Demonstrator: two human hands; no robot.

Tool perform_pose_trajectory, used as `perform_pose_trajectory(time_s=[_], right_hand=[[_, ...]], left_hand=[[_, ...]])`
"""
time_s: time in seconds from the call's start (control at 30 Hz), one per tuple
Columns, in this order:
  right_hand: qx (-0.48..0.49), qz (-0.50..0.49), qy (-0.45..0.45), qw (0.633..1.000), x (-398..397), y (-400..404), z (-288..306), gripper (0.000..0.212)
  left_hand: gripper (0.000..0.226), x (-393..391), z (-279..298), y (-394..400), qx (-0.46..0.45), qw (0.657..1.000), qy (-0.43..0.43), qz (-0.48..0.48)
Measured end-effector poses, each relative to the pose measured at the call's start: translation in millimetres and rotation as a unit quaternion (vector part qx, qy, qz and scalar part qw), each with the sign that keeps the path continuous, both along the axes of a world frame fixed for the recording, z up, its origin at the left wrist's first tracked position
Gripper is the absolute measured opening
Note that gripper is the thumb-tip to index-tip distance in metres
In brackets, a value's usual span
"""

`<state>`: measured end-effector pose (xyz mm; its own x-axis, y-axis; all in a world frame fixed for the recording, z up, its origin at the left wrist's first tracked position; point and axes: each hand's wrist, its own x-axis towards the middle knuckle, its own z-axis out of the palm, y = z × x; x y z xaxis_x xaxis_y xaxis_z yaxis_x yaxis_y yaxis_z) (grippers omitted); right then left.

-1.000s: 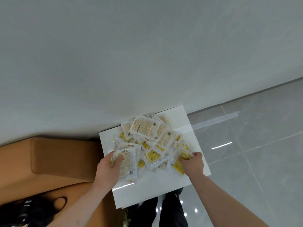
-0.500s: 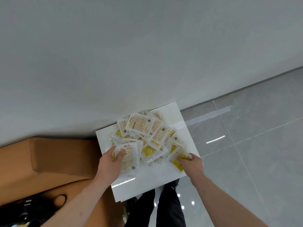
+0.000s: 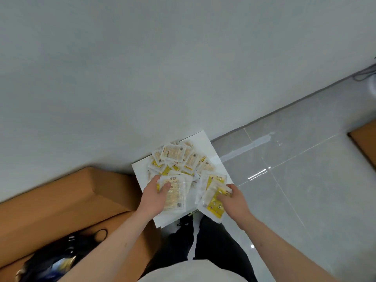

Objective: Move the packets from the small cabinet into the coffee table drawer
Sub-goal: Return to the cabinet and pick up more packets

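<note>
Fingers [image 3: 165, 187] of both hands grip packets [image 3: 176, 192] above the cabinet [image 3: 142, 171].

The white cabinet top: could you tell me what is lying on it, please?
A heap of packets lies on the cabinet top. The left hand and right hand each grip some. Lower packets are covered.

Even soft light, glossy floor [image 3: 284, 190] glare

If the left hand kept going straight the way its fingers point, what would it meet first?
Probably the pile of packets on the white cabinet top, just beyond the packets the left hand grips; depth is unclear from this view.
</note>
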<state>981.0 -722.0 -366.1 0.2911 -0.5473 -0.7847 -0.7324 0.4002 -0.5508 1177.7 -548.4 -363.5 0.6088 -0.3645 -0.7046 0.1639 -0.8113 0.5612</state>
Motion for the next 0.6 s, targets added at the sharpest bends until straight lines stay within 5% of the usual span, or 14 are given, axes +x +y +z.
perform_pose_trajectory(time_s=[0.6], right_hand=[[-0.122,-0.151,-0.049,0.98,-139.8,59.7,107.2,0.015]], left_hand=[[0.061,-84.9,103.9,-14.1,-0.069,0.969,-0.094,-0.216]])
